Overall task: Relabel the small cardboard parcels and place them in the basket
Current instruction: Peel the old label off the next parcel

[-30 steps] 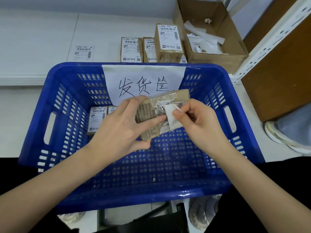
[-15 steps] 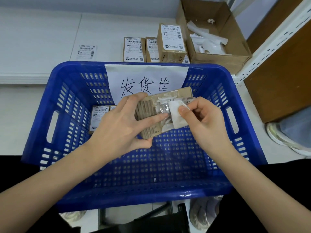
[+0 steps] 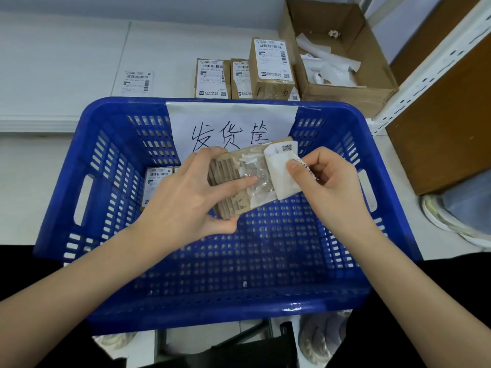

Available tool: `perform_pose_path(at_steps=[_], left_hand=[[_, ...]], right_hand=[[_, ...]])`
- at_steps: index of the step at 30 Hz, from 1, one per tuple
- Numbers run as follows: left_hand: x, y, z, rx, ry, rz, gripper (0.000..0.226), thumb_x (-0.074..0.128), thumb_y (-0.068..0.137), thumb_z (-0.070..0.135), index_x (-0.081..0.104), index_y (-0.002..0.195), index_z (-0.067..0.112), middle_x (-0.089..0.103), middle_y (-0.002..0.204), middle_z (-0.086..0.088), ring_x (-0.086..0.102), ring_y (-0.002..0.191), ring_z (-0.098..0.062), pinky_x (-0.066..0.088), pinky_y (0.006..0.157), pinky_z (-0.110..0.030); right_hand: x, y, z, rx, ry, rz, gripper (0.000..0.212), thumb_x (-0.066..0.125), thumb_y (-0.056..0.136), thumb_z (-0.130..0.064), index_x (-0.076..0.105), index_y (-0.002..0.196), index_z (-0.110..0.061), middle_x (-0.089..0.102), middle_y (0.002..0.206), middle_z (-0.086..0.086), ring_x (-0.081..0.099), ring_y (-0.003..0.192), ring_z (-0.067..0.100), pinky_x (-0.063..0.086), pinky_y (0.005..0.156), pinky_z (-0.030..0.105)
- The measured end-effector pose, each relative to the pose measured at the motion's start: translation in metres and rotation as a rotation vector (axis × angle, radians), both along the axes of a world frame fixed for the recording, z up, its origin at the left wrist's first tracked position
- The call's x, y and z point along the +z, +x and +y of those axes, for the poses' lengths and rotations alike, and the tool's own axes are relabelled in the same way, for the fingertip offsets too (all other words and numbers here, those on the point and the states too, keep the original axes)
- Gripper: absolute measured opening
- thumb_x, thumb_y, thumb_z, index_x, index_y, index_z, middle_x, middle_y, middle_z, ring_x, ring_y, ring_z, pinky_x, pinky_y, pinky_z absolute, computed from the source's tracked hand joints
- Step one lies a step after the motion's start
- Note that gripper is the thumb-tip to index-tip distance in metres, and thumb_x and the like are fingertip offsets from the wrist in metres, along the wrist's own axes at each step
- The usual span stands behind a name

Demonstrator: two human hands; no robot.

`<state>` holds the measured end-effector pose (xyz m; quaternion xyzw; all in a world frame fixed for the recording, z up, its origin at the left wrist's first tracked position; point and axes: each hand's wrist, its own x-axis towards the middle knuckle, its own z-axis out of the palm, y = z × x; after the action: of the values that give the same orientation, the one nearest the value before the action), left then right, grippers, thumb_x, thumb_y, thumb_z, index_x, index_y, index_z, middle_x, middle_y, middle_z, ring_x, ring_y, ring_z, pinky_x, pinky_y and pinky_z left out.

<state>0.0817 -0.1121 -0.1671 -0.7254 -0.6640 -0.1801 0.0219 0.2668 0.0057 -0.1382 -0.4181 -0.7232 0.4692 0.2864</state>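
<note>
Bare basket floor (image 3: 239,261) — parcels (image 3: 156,179) far-left.

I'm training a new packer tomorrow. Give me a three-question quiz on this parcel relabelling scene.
1. True or false: the left hand grips the parcel above the basket.
2. The right hand pinches: A) a pen B) the label C) the basket rim.
3. Fill in: used backing strips lie in the open ____ at the back right.

Key: 1 true; 2 B; 3 box.
</note>
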Motion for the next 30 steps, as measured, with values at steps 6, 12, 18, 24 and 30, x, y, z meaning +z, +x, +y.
perform_pose_path(at_steps=[6,12,18,24,30], left_hand=[[0.006,0.003,0.002,0.013,-0.024,-0.041,0.054,0.055,0.070,0.049,0.068,0.119,0.029,0.055,0.115,-0.022,0.061,0.092,-0.036,0.055,0.055,-0.038],[0.006,0.009,0.000,0.026,-0.075,-0.015,0.057,0.051,0.067,0.052,0.070,0.116,0.029,0.056,0.113,-0.021,0.062,0.088,-0.036,0.056,0.048,-0.042],[0.009,0.002,0.000,0.065,-0.084,-0.068,0.058,0.050,0.066,0.052,0.071,0.115,0.027,0.056,0.110,-0.019,0.062,0.087,-0.034,0.057,0.054,-0.040],[0.016,-0.006,0.002,0.071,-0.066,-0.031,0.059,0.051,0.065,0.052,0.070,0.116,0.029,0.055,0.113,-0.019,0.061,0.089,-0.035,0.057,0.053,-0.042],[0.019,-0.008,0.000,0.113,-0.065,-0.123,0.059,0.052,0.065,0.058,0.071,0.114,0.031,0.055,0.114,-0.013,0.061,0.095,-0.029,0.058,0.057,-0.044]], right_hand=[[-0.004,0.000,0.005,-0.130,0.058,0.002,0.015,0.072,0.084,-0.019,0.059,0.078,-0.016,0.065,0.074,-0.006,0.062,0.070,0.007,0.051,0.061,0.019],[-0.023,-0.002,0.004,-0.011,0.583,-0.237,0.014,0.069,0.086,-0.018,0.066,0.076,-0.009,0.062,0.070,-0.002,0.055,0.062,0.011,0.048,0.056,0.030],[-0.008,-0.006,0.006,0.089,-0.105,-0.046,0.019,0.053,0.096,-0.018,0.070,0.088,-0.018,0.068,0.082,-0.002,0.057,0.069,0.006,0.049,0.060,0.017],[-0.002,-0.008,0.004,0.036,-0.412,-0.009,0.046,0.040,0.100,-0.037,0.066,0.102,0.001,0.062,0.080,0.012,0.053,0.073,0.014,0.042,0.070,0.026],[0.010,0.000,0.000,0.097,-0.116,-0.045,0.018,0.063,0.080,-0.041,0.066,0.094,-0.030,0.070,0.090,-0.010,0.064,0.085,0.003,0.050,0.076,0.016]])
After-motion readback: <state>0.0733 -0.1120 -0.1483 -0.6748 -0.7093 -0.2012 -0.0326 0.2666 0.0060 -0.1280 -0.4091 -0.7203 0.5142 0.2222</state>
